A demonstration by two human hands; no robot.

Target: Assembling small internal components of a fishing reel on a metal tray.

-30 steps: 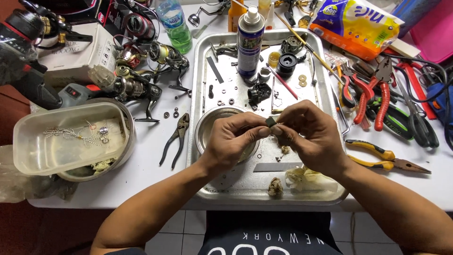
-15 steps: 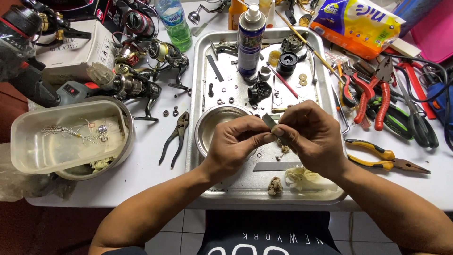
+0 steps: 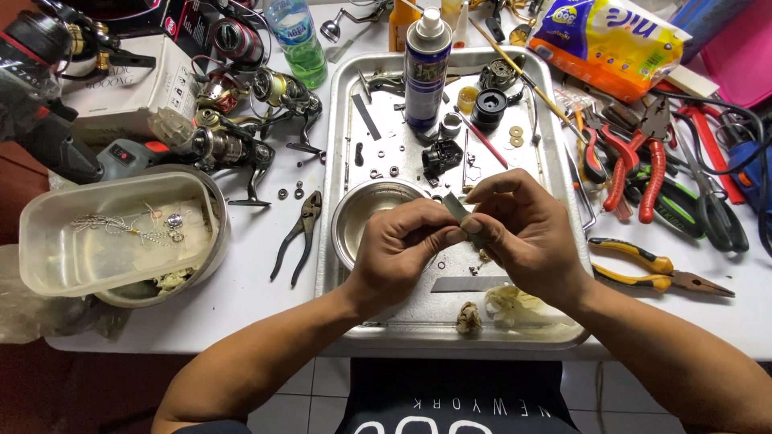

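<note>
1. Right now both hands meet over the metal tray (image 3: 338, 161), above its near half. The left hand (image 3: 398, 253) is curled closed, its thumb and forefinger pinching one end of a small grey part (image 3: 457, 210). The right hand (image 3: 527, 237) closes on the other end, fingers bent around it.

2. That small grey part sits between the two sets of fingertips, held clear of the tray floor and tilted; what it is exactly is too small to tell.

3. Judging by the grip, the step in hand looks like close fitting or cleaning work on that one piece, with both hands steadying it.

4. Around them: a steel bowl (image 3: 358, 213) just left of the left hand, a flat metal strip (image 3: 470, 284) and a crumpled rag (image 3: 523, 305) near the tray's front edge, and a spray can (image 3: 426, 68) upright at the far end beside a black spool (image 3: 489, 108).

5. Any next move calls for a firm, fine pinch, since washers and loose bits lie scattered on the tray floor below and a dropped piece would be lost among them.

6. Pliers (image 3: 297, 237) lie on the table left of the tray, untouched.
</note>
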